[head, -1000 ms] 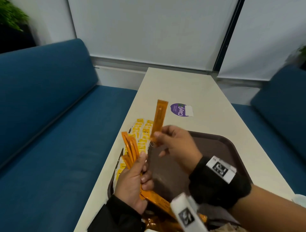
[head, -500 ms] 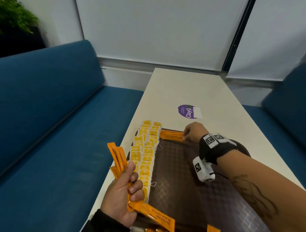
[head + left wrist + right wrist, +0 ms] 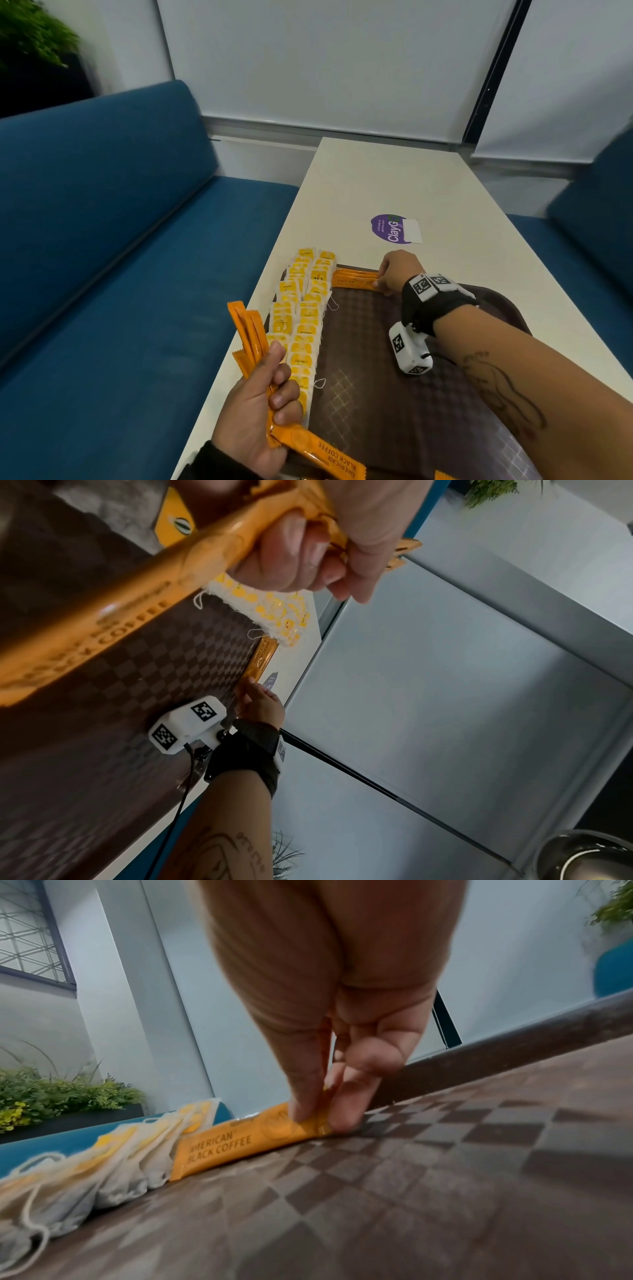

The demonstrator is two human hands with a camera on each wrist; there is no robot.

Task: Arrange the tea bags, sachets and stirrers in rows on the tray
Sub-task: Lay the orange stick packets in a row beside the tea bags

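Observation:
A brown chequered tray lies on the pale table. Two rows of yellow tea bags run along its left side. One orange coffee sachet lies flat along the tray's far rim, beside the far end of the tea bags. My right hand pinches its right end between thumb and fingers, down on the tray floor. My left hand grips a bundle of several orange sachets above the tray's near left corner. Stirrers are not visible.
A purple round sticker sits on the table beyond the tray. Blue sofas flank the table on both sides. More orange sachets peek in at the bottom edge.
My right hand took one sachet from in front of me down to the tray's far rim and laid it flat. My left hand kept hold of its bundle.

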